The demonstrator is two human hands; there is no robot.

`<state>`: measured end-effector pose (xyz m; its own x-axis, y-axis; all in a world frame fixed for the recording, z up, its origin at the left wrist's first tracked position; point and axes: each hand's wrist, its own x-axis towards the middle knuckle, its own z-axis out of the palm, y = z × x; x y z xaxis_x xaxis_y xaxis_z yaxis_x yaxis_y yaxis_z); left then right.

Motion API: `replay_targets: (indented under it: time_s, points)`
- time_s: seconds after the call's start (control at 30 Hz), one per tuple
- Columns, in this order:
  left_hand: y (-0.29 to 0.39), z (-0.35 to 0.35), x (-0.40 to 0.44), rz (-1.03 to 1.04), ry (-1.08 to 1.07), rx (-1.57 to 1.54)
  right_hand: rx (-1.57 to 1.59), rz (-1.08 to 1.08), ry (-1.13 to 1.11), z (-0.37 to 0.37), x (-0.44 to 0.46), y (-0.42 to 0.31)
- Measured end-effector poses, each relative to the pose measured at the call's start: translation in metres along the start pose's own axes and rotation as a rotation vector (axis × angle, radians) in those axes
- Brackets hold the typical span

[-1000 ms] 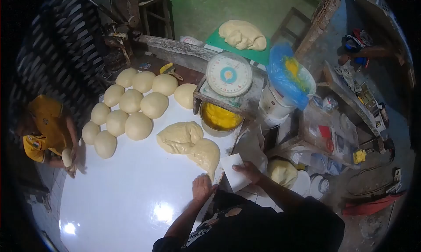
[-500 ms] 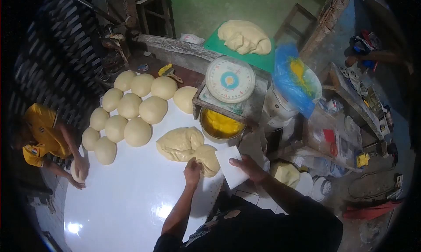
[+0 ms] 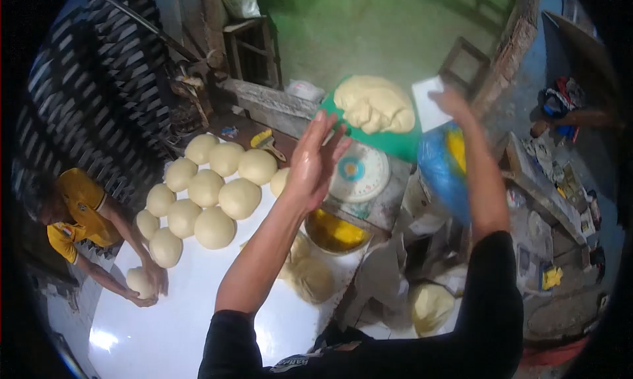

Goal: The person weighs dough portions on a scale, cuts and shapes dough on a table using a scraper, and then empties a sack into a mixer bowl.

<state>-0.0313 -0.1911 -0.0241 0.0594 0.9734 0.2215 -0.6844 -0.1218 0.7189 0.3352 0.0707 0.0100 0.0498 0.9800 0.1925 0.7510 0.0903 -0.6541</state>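
- White table [image 3: 198,313] fills the lower left of the frame; rounded dough balls [image 3: 214,228] sit clustered on its upper part.
- Your left hand [image 3: 314,160] is empty, fingers extended, over the scale [image 3: 364,176] near the centre; contact with the green board [image 3: 399,143] cannot be confirmed.
- Your right hand [image 3: 452,103] grips a white scraper [image 3: 432,110], upper right, beside the big dough lump [image 3: 376,105] on that board.
- Finished, by appearance: the clustered balls.
- Outstanding, by appearance: the big lump, uncut and unrounded, and a smaller dough lump [image 3: 313,280] right of centre, partly behind your left forearm.
- At left, a co-worker [image 3: 82,194] has both hands around another ball [image 3: 139,282], judged unfinished.
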Motion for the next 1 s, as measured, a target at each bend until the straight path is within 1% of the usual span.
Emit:
replay_targets:
  time_s: [0.03,0.07,0.1,0.17,0.2,0.23,0.27,0.3,0.33,0.37,0.4,0.43,0.47,0.5,0.57,0.63,0.67,0.7,0.73,0.77,0.8,0.83,0.87,0.9,0.93,0.97,1.0]
  points:
    - [-0.004,0.000,0.015,0.029,-0.002,0.006,-0.175,0.015,-0.121,0.005,-0.008,-0.022]
    - [-0.009,-0.002,0.029,-0.052,0.077,-0.068,0.176,0.073,-0.333,0.018,0.002,-0.019]
    - [-0.012,-0.003,0.038,-0.133,0.156,-0.145,0.175,0.046,-0.335,0.022,-0.009,-0.038]
    - [-0.013,0.002,0.044,-0.113,0.162,-0.181,0.314,-0.012,-0.383,0.036,-0.057,-0.098]
    - [-0.013,0.003,0.042,-0.131,0.164,-0.222,0.306,-0.023,-0.390,0.042,-0.072,-0.114]
    - [-0.011,0.001,0.039,-0.125,0.167,-0.234,0.481,-0.124,-0.375,0.046,-0.087,-0.125]
    - [-0.007,-0.003,0.038,-0.123,0.086,-0.263,0.653,-0.223,-0.363,0.051,-0.102,-0.136]
    - [-0.003,-0.008,0.034,-0.119,0.013,-0.291,0.641,-0.222,-0.380,0.059,-0.118,-0.149]
    - [0.002,-0.013,0.025,-0.113,0.035,-0.305,0.790,-0.300,-0.461,0.070,-0.136,-0.163]
    - [0.010,-0.018,0.011,-0.107,-0.053,-0.460,0.946,-0.369,-0.553,0.084,-0.155,-0.176]
    - [0.015,-0.031,-0.006,-0.099,-0.129,-0.611,0.951,-0.342,-0.597,0.095,-0.181,-0.192]
    - [0.016,-0.052,-0.022,-0.008,-0.256,-0.719,1.003,-0.352,-0.715,0.105,-0.212,-0.208]
    - [0.018,-0.074,-0.057,0.027,-0.087,-0.676,1.063,-0.344,-0.841,0.122,-0.243,-0.211]
    - [0.024,-0.099,-0.101,0.056,0.083,-0.627,1.083,-0.279,-0.899,0.144,-0.275,-0.204]
    - [0.037,-0.162,-0.203,0.103,-0.045,-0.841,1.223,-0.166,-1.042,0.178,-0.328,-0.197]
    - [0.064,-0.207,-0.316,0.017,0.418,-0.525,1.027,0.058,-1.086,0.228,-0.392,-0.158]
    - [0.078,-0.215,-0.366,0.065,0.498,-0.469,1.008,0.119,-1.099,0.255,-0.426,-0.137]
    - [0.084,-0.242,-0.418,0.081,0.597,-0.110,0.836,0.230,-1.221,0.275,-0.452,-0.111]
    - [0.087,-0.275,-0.476,0.000,0.687,0.214,0.806,0.346,-1.265,0.299,-0.485,-0.081]
    - [0.090,-0.304,-0.522,-0.132,0.853,0.411,0.777,0.457,-1.304,0.314,-0.515,-0.057]
    - [0.088,-0.338,-0.567,-0.417,0.979,0.817,0.769,0.494,-1.354,0.317,-0.540,-0.045]
    - [0.077,-0.346,-0.574,-0.599,0.895,1.273,0.758,0.531,-1.407,0.318,-0.560,-0.035]
    - [0.067,-0.353,-0.581,-0.883,0.738,1.908,0.763,0.540,-1.395,0.320,-0.578,-0.022]
    - [0.057,-0.361,-0.587,-1.073,0.606,2.357,0.704,0.467,-1.375,0.325,-0.590,-0.009]
    - [0.051,-0.356,-0.545,-0.720,0.648,2.303,0.644,0.393,-1.349,0.328,-0.593,-0.004]
    - [0.046,-0.348,-0.501,-0.392,0.624,2.229,0.646,0.405,-1.330,0.323,-0.591,-0.010]
    - [0.035,-0.360,-0.451,-0.119,0.519,1.878,0.666,0.492,-1.278,0.310,-0.587,-0.024]
